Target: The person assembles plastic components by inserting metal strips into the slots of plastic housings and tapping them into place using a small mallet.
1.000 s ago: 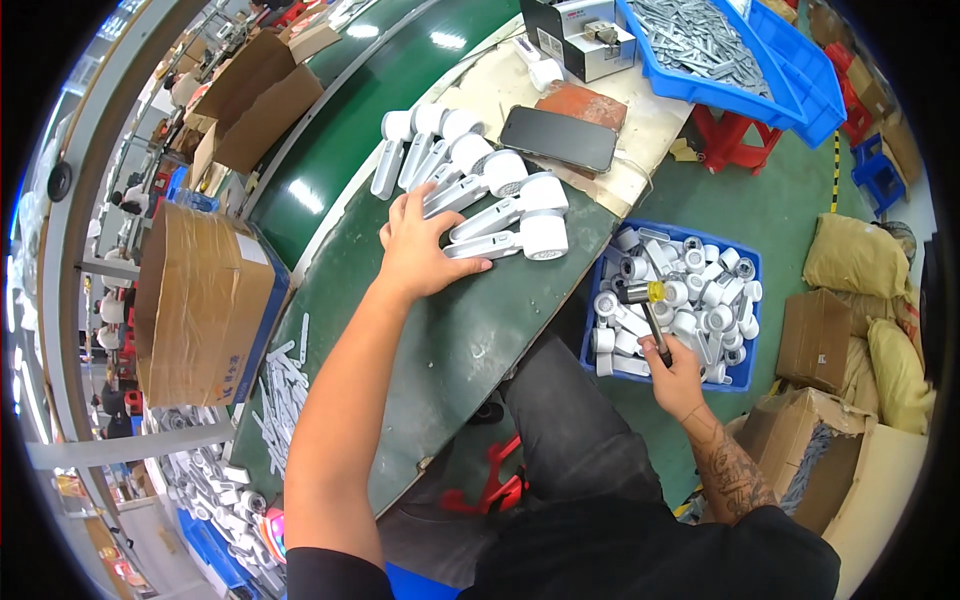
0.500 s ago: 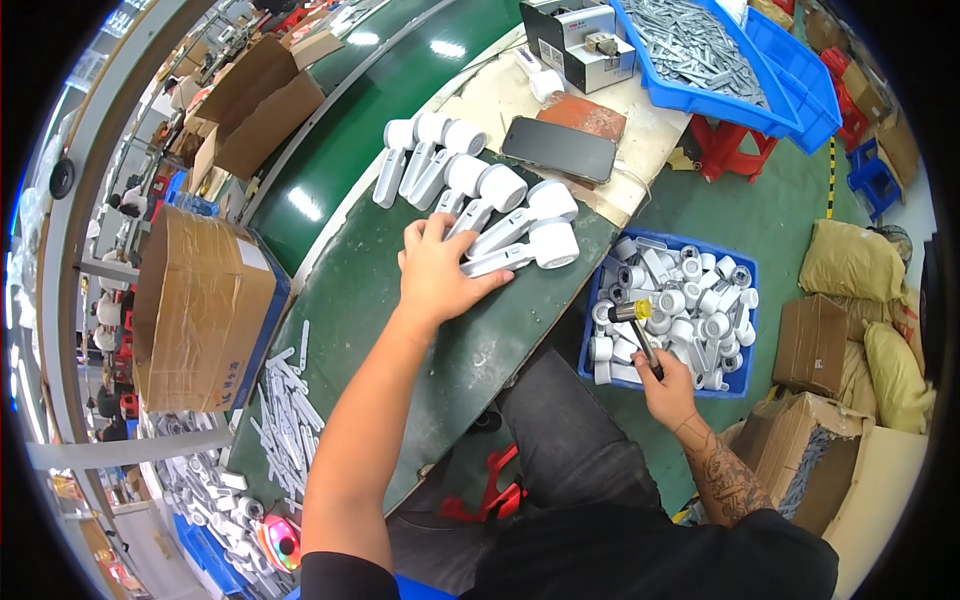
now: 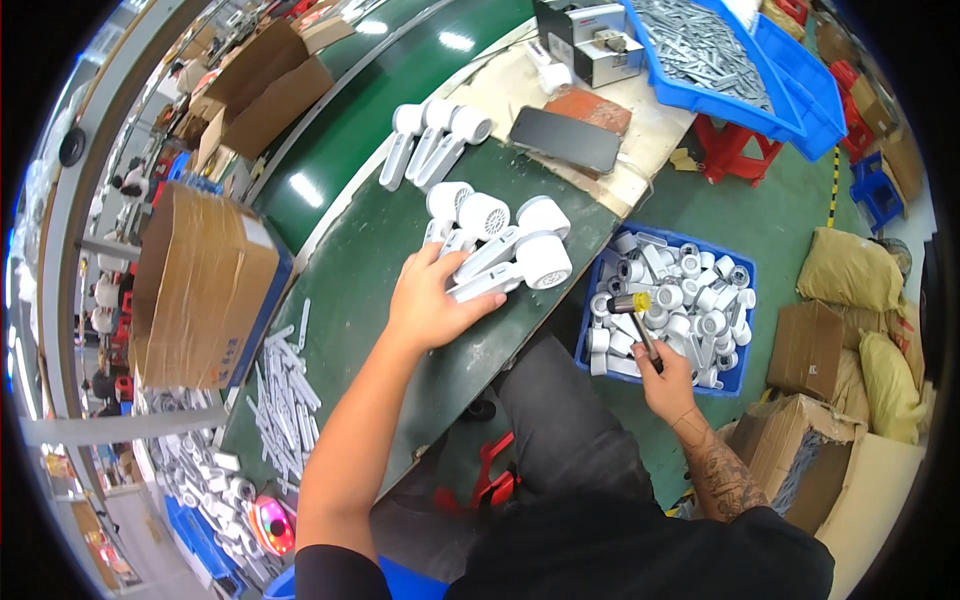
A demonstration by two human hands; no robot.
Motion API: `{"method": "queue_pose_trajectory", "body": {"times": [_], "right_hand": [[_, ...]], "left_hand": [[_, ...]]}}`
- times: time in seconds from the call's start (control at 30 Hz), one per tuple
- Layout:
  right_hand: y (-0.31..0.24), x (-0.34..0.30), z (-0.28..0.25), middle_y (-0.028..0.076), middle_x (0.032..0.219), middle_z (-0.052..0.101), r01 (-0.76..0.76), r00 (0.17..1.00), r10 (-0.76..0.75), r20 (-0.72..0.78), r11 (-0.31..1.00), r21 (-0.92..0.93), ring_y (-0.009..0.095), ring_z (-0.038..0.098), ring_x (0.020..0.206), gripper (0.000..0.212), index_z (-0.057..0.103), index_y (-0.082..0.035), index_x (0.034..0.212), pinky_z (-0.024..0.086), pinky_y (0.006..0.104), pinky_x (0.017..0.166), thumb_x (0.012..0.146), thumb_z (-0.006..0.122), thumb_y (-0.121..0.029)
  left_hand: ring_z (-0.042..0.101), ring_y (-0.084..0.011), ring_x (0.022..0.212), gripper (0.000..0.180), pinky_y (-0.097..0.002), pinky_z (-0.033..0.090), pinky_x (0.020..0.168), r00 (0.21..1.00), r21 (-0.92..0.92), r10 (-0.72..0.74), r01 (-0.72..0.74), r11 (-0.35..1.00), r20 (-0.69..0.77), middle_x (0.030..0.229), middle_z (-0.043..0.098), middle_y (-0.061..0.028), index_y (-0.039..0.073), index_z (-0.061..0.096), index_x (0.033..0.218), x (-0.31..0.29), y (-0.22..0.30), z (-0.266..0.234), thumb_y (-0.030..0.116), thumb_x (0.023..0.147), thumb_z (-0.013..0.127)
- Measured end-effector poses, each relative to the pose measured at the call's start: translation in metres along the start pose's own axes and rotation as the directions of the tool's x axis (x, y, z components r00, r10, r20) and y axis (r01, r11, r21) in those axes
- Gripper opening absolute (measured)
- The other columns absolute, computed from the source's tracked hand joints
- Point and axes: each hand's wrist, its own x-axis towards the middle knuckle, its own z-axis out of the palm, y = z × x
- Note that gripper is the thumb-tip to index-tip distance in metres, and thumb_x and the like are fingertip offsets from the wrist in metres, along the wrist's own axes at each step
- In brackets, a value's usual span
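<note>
My left hand (image 3: 436,302) is curled over the handles of several white shower-head-shaped pieces (image 3: 543,260) lying together on the green worktable (image 3: 420,400). Its thumb presses along the nearest handle, and the fingers partly cover the farther ones. Three like pieces (image 3: 437,140) lie just beyond, apart from that group, with grey handles pointing toward me. My right hand (image 3: 667,380) grips a small mallet (image 3: 632,304) by its dark handle. The mallet's head, with a yellow face, hangs over a blue crate (image 3: 668,240) filled with more white pieces.
A phone (image 3: 566,138) lies on the table's pale far end, near another white piece and a box (image 3: 588,45). Grey strips (image 3: 285,400) are heaped at the table's left. A blue tray (image 3: 700,95) of metal-coloured strips stands far right. A carton (image 3: 205,290) borders the left edge.
My left hand has drawn its group of pieces slightly toward me, widening the gap to the three beyond. The right hand still holds the mallet over the crate.
</note>
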Motion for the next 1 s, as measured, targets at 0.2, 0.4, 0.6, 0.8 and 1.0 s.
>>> {"method": "queue_pose_trajectory", "body": {"times": [0.2, 0.4, 0.6, 0.8, 1.0], "right_hand": [[-0.034, 0.008, 0.006, -0.003, 0.065, 0.055, 0.095, 0.995, -0.096, 0.001, 0.994, 0.054, 0.005, 0.047, 0.061, 0.021, 0.075, -0.001, 0.107, 0.037, 0.0284, 0.055, 0.106, 0.069, -0.021], [-0.091, 0.004, 0.038, -0.008, 0.07, 0.056, 0.202, 0.968, -0.222, 0.114, 0.965, 0.167, 0.002, 0.045, 0.062, 0.016, 0.076, -0.001, 0.111, 0.036, 0.025, 0.056, 0.106, 0.069, -0.015], [-0.188, -0.046, 0.099, 0.002, 0.096, 0.065, 0.513, 0.756, -0.576, 0.311, 0.816, 0.266, 0.004, 0.054, 0.071, 0.067, 0.069, -0.002, 0.138, 0.046, 0.0238, 0.059, 0.079, 0.096, -0.018], [-0.263, -0.05, 0.16, 0.016, 0.138, 0.067, 0.788, 0.419, -0.879, 0.229, 0.477, 0.39, 0.031, 0.074, 0.11, 0.078, 0.065, -0.003, 0.143, 0.06, 0.0375, 0.097, 0.073, 0.096, -0.016], [-0.301, -0.035, 0.181, 0.011, 0.122, 0.073, 0.514, 0.641, -0.746, 0.18, 0.592, 0.621, 0.016, 0.072, 0.108, 0.063, 0.066, 0.0, 0.131, 0.061, 0.0304, 0.088, 0.078, 0.096, -0.013]], "left_hand": [[0.071, -0.0328, 0.115, 0.063, -0.048, 0.059, 0.098, 0.889, -0.922, -0.277, 0.386, 0.024, 0.365, 0.13, 0.07, -0.0167, -0.001, 0.063, 0.14, -0.118, -0.031, -0.027, 0.04, 0.095, 0.078], [0.062, -0.0573, 0.125, 0.082, -0.0671, 0.056, 0.1, 0.912, -0.656, -0.198, 0.097, -0.748, 0.36, 0.135, 0.067, -0.0242, 0.003, 0.069, 0.128, -0.179, -0.041, -0.024, 0.077, 0.103, 0.041], [0.057, -0.0537, 0.133, 0.075, -0.0635, 0.051, 0.108, 0.798, -0.649, -0.467, -0.13, -0.75, 0.38, 0.139, 0.067, -0.0226, 0.011, 0.078, 0.109, -0.197, -0.037, -0.029, 0.08, 0.098, 0.051], [0.065, -0.0403, 0.128, 0.083, -0.0601, 0.052, 0.11, 0.878, -0.538, -0.342, -0.12, -0.835, 0.335, 0.146, 0.064, -0.0173, 0.014, 0.056, 0.153, -0.202, -0.025, -0.02, 0.077, 0.1, 0.046], [0.058, -0.0529, 0.136, 0.07, -0.0696, 0.053, 0.106, 0.942, -0.518, -0.074, 0.113, -0.848, 0.327, 0.152, 0.059, -0.0237, 0.014, 0.062, 0.147, -0.242, -0.074, -0.006, 0.068, 0.106, 0.044]]}}
